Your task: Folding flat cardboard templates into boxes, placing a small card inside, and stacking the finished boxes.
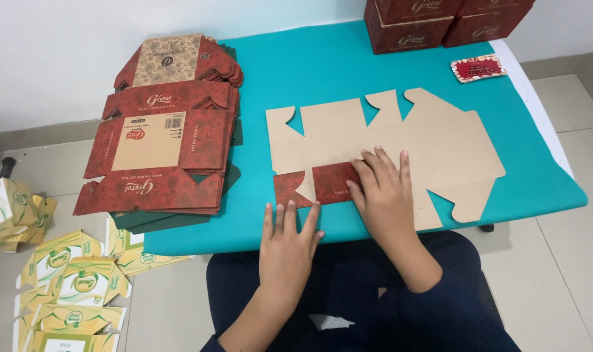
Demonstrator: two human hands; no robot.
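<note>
So there's a flat die-cut box blank (401, 140) lying brown side up in the middle of the frame on a teal table (322, 65), with its near flap folded over to show red. The right hand (382, 189) lies flat on that fold, fingers spread, gripping nothing. The left hand (289, 238) rests open, palm down, on the table's near edge just below the blank. A stack of red flat blanks (163, 140) sits at upper left, red assembled boxes (440, 23) at the top right, and yellow cartons (68, 280) on the floor at lower left.
</note>
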